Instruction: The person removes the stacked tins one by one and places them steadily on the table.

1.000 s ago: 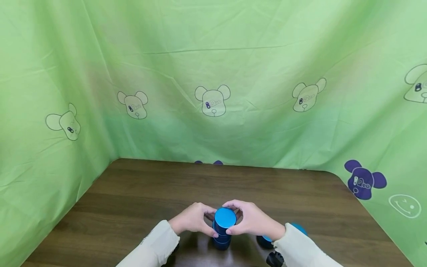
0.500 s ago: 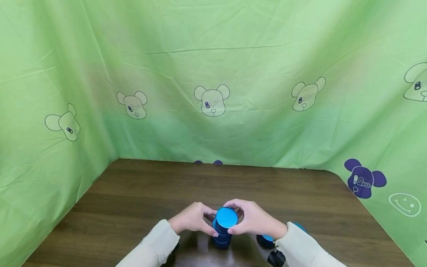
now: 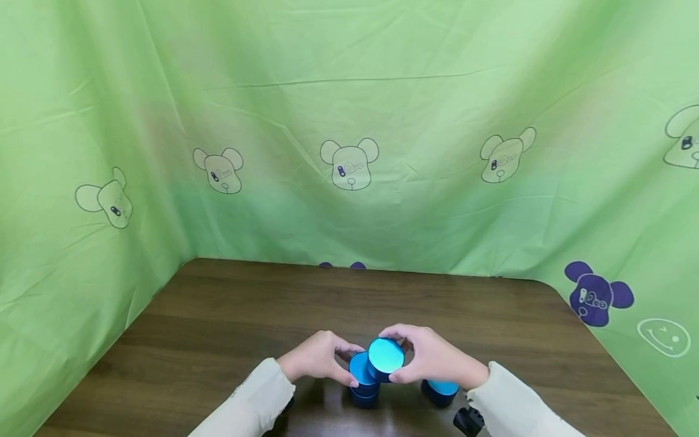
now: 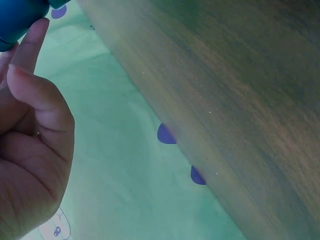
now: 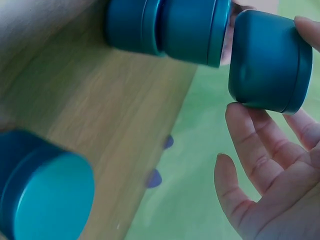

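My right hand point(image 3: 437, 358) pinches a round blue lidded tin point(image 3: 385, 355) between thumb and fingers. In the right wrist view this tin point(image 5: 267, 60) is apart from a stack of two like it. The stack's upper tin point(image 3: 359, 368) sits on a lower tin point(image 3: 364, 399) on the table. My left hand point(image 3: 321, 358) holds the upper one from the left, thumb in front and fingers behind. The left wrist view cuts off most of what this hand point(image 4: 40, 135) holds; only part of a blue tin point(image 4: 20, 22) shows.
Another blue tin point(image 3: 441, 391) stands on the wooden table point(image 3: 273, 303), close to my right wrist. A black device point(image 3: 468, 420) is at that wrist. Green printed cloth point(image 3: 349, 224) hangs behind and along both sides of the table.
My right hand has lifted the top tin off the stack and moved it right, baring the lid below. The left hand has hardly moved. A farther blue lid is now hidden by the right arm.
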Motion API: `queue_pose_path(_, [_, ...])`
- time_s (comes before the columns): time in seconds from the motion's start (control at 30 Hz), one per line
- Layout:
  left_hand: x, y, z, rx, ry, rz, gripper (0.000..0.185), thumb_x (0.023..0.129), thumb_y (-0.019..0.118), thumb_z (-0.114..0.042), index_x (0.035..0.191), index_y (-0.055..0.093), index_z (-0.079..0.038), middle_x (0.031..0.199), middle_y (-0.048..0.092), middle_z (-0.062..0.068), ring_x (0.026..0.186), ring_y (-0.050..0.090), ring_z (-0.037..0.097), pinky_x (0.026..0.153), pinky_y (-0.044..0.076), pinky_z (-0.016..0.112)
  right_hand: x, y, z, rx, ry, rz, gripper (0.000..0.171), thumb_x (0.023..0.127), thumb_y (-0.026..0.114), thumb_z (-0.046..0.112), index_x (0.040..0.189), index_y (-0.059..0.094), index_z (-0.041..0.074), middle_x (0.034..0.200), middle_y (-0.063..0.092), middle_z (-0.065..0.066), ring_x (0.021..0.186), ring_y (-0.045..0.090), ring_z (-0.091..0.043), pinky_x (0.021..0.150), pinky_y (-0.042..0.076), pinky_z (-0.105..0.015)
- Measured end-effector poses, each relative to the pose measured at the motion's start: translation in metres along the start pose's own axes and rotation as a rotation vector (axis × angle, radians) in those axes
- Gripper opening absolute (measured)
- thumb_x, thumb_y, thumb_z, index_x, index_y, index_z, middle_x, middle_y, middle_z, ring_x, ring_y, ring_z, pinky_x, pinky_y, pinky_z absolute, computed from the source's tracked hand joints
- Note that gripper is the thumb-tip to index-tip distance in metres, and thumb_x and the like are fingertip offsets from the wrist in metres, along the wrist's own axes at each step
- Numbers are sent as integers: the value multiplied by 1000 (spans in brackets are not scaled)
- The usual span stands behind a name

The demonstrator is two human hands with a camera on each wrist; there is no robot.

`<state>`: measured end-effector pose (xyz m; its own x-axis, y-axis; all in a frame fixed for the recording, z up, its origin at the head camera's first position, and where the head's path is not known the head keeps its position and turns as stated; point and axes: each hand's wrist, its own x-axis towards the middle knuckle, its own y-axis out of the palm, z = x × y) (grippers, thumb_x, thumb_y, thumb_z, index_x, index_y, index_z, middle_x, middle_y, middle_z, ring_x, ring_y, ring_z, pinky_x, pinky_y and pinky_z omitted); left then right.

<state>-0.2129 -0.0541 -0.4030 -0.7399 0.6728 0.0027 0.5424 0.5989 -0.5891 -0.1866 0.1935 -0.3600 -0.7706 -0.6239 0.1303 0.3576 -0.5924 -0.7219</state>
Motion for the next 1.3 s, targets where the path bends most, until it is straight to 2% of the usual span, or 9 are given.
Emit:
queue_pose_path(0.2, [-2, -1, -1, 16, -24, 6, 46, 74, 83, -14, 116, 69, -4, 100, 72, 2, 87, 65, 4, 77, 50, 20, -10, -13, -4, -29, 35, -9, 54, 73, 81, 26, 116, 60, 2, 102, 62, 1, 88, 54, -13, 72, 49, -29])
queue_pose_path(0.37, [-2, -1, -2, 27, -26, -7, 47, 73, 84, -13, 116, 69, -4, 99, 73, 4, 86, 65, 4, 77, 50, 21, -23, -21, -11, -39, 40, -36, 52, 74, 81, 23, 116, 60, 2, 101, 61, 2, 87, 52, -9, 70, 49, -29])
queue_pose_path(0.7, [0, 5, -1, -6, -29, -13, 47, 71, 84, -12, 116, 70, -4, 95, 73, 2, 85, 65, 2, 75, 49, 19, -42, -32, -22, -64, 65, -55, 50, 74, 80, 21, 117, 59, 2, 102, 61, 2, 85, 53, -5, 68, 50, -27])
queue_pose_path(1.1, [0, 1, 1, 2, -43, -8, 47, 73, 84, -12, 117, 69, -4, 97, 73, 3, 85, 65, 3, 76, 50, 20, -60, -44, -53, -214, -39, -112, 51, 70, 84, 20, 112, 61, 2, 101, 63, 3, 85, 53, -2, 69, 49, -26])
queue_pose_path(1.3, [0, 0, -1, 2, -46, -1, 46, 73, 83, -12, 117, 69, -4, 99, 73, 3, 85, 65, 3, 75, 50, 20, -73, -53, -68, -256, -33, -147, 50, 71, 84, 19, 112, 61, 1, 100, 63, 2, 84, 52, -1, 68, 49, -26])
